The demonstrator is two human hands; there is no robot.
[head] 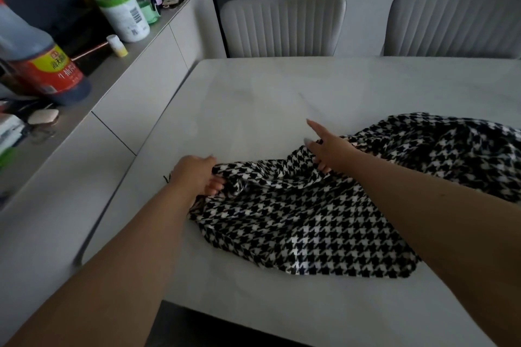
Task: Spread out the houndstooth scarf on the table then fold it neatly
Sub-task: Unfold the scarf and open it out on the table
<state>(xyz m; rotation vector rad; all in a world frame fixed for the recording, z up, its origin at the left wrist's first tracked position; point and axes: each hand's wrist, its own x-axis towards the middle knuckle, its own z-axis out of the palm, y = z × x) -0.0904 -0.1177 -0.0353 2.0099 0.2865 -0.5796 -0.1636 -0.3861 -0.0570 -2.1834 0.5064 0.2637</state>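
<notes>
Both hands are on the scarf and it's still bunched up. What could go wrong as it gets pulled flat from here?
1. The left hand grips the scarf close to the table side edge; pulling further left could drag that end over the edge.
2. The right hand holds with lower fingers only, index finger extended, so the cloth may slip.
3. The far right part lies heaped and runs out of frame, so folds there may go unnoticed.
</notes>
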